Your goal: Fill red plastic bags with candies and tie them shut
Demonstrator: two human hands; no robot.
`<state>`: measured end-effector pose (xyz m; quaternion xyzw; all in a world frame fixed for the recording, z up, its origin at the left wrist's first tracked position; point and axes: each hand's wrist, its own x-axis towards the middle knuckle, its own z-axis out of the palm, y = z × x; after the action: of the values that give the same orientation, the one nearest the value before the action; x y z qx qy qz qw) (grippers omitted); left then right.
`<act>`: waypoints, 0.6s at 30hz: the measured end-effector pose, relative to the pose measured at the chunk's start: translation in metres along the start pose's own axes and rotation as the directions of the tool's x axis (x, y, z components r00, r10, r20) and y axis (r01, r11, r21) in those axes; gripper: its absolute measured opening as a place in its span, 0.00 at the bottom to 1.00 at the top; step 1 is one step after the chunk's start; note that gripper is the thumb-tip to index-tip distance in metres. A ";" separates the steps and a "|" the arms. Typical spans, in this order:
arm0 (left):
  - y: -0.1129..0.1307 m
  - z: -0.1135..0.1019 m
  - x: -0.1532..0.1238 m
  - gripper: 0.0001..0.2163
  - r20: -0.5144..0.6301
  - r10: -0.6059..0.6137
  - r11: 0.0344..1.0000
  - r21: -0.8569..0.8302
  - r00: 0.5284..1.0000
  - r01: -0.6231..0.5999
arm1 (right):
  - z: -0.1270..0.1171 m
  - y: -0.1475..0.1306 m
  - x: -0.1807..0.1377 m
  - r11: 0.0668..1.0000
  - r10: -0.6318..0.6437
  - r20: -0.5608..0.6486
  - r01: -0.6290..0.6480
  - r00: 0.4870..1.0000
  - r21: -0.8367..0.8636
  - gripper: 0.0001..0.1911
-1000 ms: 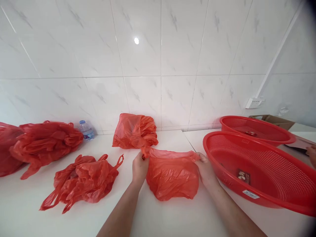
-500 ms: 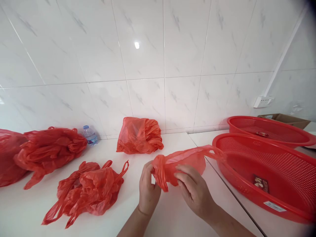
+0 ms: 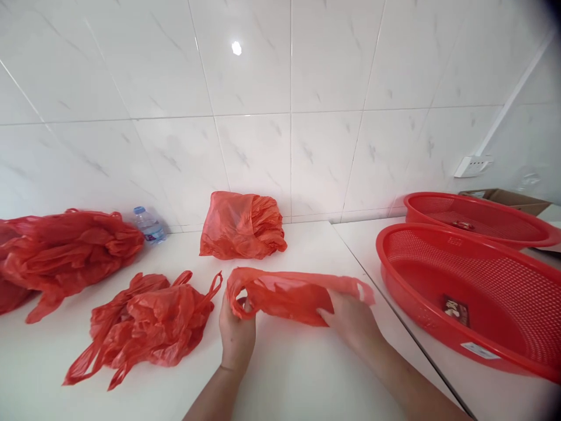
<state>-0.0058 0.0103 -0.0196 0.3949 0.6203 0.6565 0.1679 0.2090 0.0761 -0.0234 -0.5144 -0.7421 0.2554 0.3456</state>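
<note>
I hold a thin red plastic bag (image 3: 287, 292) stretched sideways just above the white counter (image 3: 298, 380). My left hand (image 3: 236, 330) is closed on its left end, where a handle loops over my fingers. My right hand (image 3: 350, 318) grips the bag's right part, fingers pinched on the film. The bag is flattened into a long strip between both hands.
A crumpled red bag (image 3: 144, 318) lies to the left, a bigger red pile (image 3: 65, 251) at far left, another red bag (image 3: 241, 225) against the tiled wall, beside a small water bottle (image 3: 148, 225). Two red perforated basins (image 3: 464, 292) (image 3: 477, 219) sit right, a cardboard box (image 3: 508, 199) behind.
The bag hung open between my hands a second ago; my hands then gathered it, and now they have pulled it out sideways into a flat strip.
</note>
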 end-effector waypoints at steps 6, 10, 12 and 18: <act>0.029 -0.006 0.000 0.15 -0.093 0.067 0.994 -0.085 0.993 -0.075 | -0.004 0.003 0.010 0.973 -0.006 0.059 0.019 0.998 -0.228 0.24; 0.078 -0.022 -0.031 0.13 -0.328 0.514 0.857 0.177 0.792 -0.483 | -0.005 0.002 0.009 0.962 -0.041 0.112 0.069 0.993 -0.263 0.29; 0.099 -0.023 -0.049 0.15 -0.086 0.758 0.646 0.239 0.647 -0.725 | -0.004 -0.001 0.006 0.970 -0.057 0.123 0.084 0.991 -0.226 0.32; 0.096 0.022 -0.048 0.11 0.889 0.151 0.532 0.295 0.431 -0.794 | 0.002 -0.017 -0.007 0.986 -0.081 0.245 0.113 0.966 -0.121 0.12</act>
<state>0.0666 -0.0255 0.0545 0.8399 0.5196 0.1502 0.0459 0.1989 0.0634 -0.0144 -0.4650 -0.8181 0.2478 0.2303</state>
